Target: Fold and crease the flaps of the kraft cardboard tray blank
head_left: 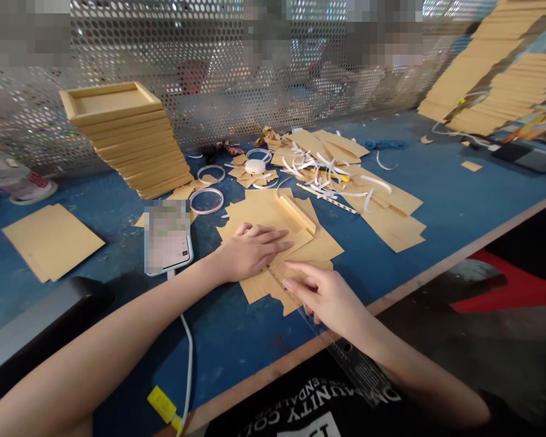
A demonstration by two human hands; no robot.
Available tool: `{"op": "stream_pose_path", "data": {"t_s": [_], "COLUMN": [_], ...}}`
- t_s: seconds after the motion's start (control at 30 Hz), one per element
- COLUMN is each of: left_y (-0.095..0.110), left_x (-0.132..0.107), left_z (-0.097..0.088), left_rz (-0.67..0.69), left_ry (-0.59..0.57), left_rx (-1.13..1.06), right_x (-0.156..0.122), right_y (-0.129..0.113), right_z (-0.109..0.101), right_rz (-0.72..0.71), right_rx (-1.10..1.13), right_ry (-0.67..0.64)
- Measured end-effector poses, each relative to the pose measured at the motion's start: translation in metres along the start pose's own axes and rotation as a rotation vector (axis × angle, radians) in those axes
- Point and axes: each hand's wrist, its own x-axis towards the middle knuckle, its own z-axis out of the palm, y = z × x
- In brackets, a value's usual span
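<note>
My left hand lies flat, fingers stretched out, pressing on a pile of tan cardboard sheets on the blue table. My right hand rests just in front of it, fingers extended, pressing on a clear plastic ruler that runs from the cardboard back over the table's edge toward me. A folded cardboard flap stands up just beyond my left fingers.
A leaning stack of cardboard trays stands at the back left. A phone with a white cable lies left of my arm. Tape rolls, white strips and scraps litter the middle. More cardboard stacks rise at right.
</note>
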Motion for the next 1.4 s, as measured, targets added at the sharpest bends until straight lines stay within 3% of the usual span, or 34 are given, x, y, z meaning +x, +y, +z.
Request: {"op": "stream_pose_path", "data": {"t_s": [0.27,0.47,0.8,1.13,1.4], "left_y": [0.000,0.000,0.000,-0.002,0.001], "left_x": [0.001,0.000,0.002,0.001,-0.001], "left_z": [0.002,0.002,0.003,0.003,0.005], "left_rz": [-0.013,-0.007,0.000,0.016,0.003], "left_ry": [0.020,0.017,0.069,0.094,0.124], "left_rx": [-0.007,-0.012,-0.001,-0.001,-0.035], "right_x": [0.002,0.002,0.004,0.008,0.010], "right_y": [-0.002,0.002,0.014,0.004,0.021], "right_z": [0.004,0.003,-0.032,-0.049,-0.063], "right_rz": [-0.024,0.033,0.060,0.161,0.111], "right_rx": [-0.026,0.017,-0.166,-0.277,-0.094], "right_ry": [-0.048,0.029,0.277,0.359,0.354]}}
